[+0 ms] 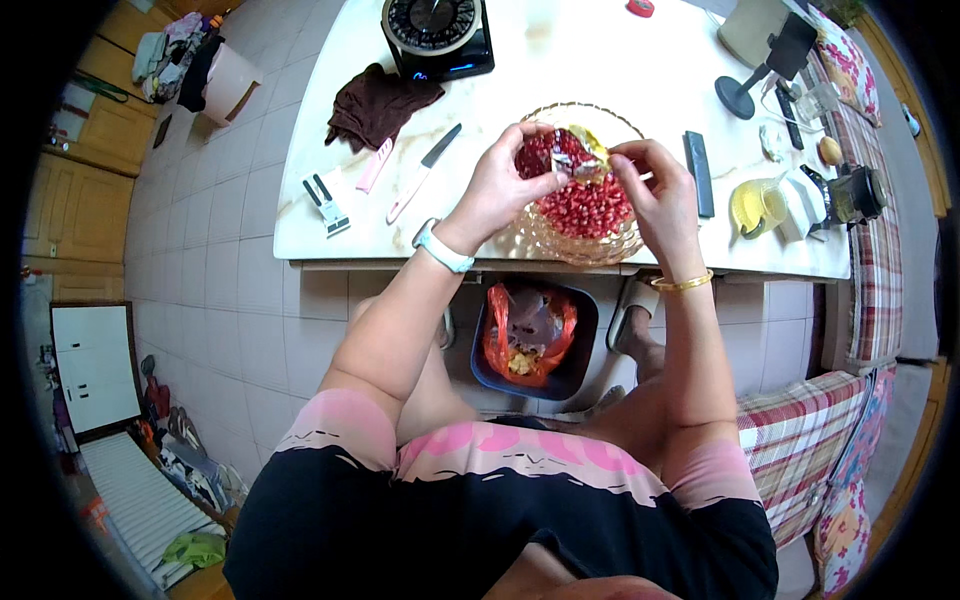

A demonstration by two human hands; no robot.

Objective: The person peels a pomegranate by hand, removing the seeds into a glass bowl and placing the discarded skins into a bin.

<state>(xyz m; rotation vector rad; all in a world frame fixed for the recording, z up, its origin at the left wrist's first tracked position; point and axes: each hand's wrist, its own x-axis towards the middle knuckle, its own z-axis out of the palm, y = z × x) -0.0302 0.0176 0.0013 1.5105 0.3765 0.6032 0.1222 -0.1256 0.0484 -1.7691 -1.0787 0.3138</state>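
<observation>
Over a clear amber-tinted glass bowl [598, 250], I hold a pomegranate piece [592, 147] with yellowish rind, pale membrane and red seeds. My left hand [508, 182] is closed on its left side, thumb at the near edge. My right hand [656, 185] has its fingers bent, with thumb and fingertips pinched at the piece's right edge. Below, many loose red pomegranate seeds [585, 212] fill the middle of the bowl. Whether a seed sits between my right fingertips is too small to see.
Left of the bowl lie a knife [425, 172], a pink strip-like object [375, 166], a brown cloth [380, 105] and a black round-topped appliance [436, 38]. A dark bar [699, 174] and a yellow-filled cup [757, 207] are on the right. Under the table edge stands a bagged bin [584, 345].
</observation>
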